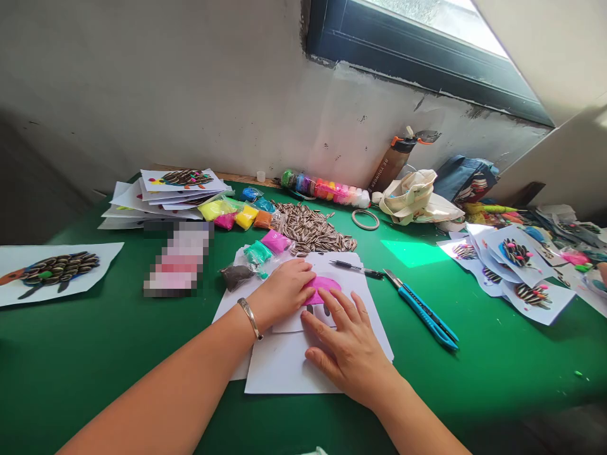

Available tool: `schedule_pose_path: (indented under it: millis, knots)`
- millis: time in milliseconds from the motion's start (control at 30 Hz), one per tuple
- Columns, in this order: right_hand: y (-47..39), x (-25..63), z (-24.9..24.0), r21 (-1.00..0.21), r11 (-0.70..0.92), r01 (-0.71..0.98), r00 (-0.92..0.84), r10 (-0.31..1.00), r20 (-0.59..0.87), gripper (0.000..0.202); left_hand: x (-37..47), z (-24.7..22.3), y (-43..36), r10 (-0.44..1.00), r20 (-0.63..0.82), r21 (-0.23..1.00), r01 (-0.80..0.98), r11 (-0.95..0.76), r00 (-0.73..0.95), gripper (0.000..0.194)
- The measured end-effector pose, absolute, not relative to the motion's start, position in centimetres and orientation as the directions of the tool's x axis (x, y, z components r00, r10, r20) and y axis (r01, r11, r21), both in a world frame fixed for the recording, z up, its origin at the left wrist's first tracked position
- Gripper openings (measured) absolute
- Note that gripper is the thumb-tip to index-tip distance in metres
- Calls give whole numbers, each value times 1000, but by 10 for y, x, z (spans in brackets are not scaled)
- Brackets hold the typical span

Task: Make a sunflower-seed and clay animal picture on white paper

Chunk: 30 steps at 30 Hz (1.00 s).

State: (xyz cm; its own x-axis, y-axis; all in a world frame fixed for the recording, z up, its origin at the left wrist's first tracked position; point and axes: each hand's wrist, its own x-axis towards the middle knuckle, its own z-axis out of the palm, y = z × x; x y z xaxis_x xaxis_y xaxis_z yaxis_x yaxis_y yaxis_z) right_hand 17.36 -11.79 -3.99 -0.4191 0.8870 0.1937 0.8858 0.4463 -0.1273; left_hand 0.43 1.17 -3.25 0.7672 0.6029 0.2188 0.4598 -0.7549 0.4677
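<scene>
Basically, the flat magenta clay oval (328, 282) sits under both hands' fingertips, on a small white paper sheet (284, 327) w/ two dark blobs at its near edge. L hand (286, 289) is unclenched, fingers laid on the oval's left side; R hand (349, 338) is spread, fingertips at its near right, nothing seen gripped by either. Main risk IMO: uneven pressure, i.e. one side thins or the edge tears; too much push nr the blobs might smear them. Small sheet could also skid, b/c it rests on loose white paper sheets (275, 370). Just ahead of R hand, a slim black pen (355, 268) may roll if nudged. To R hand's right, the blue plastic cutter (429, 315), blade apparently out, could nick a careless reach. Beyond L hand, the striped seed heap (315, 229) might scatter if bumped.
</scene>
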Motion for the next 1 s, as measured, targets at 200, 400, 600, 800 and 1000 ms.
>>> schedule_pose_path:
  millis: [200, 400, 600, 800, 1000]
  knots:
    - [-117, 172, -40, -137, 415, 899, -389, 903, 182, 40, 5, -35, 12, 601, 227, 460, 460, -760, 766, 17]
    - [-118, 173, -41, -145, 402, 904, -379, 911, 163, 46, 5, -35, 11, 595, 223, 452, 459, -765, 772, 18]
    - [-117, 172, -42, -154, 380, 912, -358, 921, 152, 44, 5, -34, 11, 597, 216, 450, 464, -763, 772, 18]
    - [-118, 172, -41, -161, 375, 913, -352, 923, 157, 45, 5, -34, 11, 602, 215, 451, 468, -760, 769, 18]
    - [-118, 174, -43, -160, 389, 907, -357, 913, 198, 46, 5, -34, 11, 599, 207, 445, 470, -762, 774, 16]
